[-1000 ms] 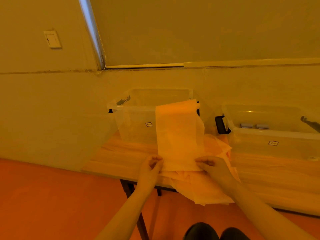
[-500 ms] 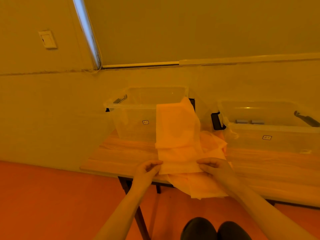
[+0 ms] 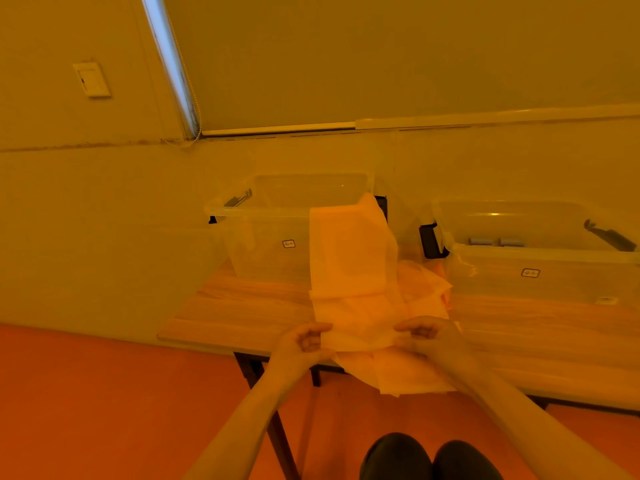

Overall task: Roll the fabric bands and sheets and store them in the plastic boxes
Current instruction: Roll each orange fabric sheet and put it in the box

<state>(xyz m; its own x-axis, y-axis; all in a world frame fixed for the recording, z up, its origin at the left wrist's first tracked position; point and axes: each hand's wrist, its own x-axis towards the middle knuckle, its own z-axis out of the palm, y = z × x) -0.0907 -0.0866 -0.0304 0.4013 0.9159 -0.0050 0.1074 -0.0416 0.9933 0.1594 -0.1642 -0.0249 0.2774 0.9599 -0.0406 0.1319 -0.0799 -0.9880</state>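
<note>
A thin, pale fabric sheet (image 3: 349, 258) runs from the table's front edge up against the left clear plastic box (image 3: 263, 237). My left hand (image 3: 303, 342) pinches its near left corner and my right hand (image 3: 424, 336) pinches its near right corner, at the table's front edge. More loose sheets (image 3: 415, 372) lie beneath it and hang over the edge. The right clear plastic box (image 3: 540, 275) holds two small grey rolls (image 3: 495, 241).
The wooden table (image 3: 242, 306) stands against a wall, with both boxes at its back. Black latch handles stick out on the boxes' sides. My knees show at the bottom, above an orange floor.
The sheet's far end has sunk lower against the left box. Both hands keep their pinch on the near edge and have drawn slightly apart.
</note>
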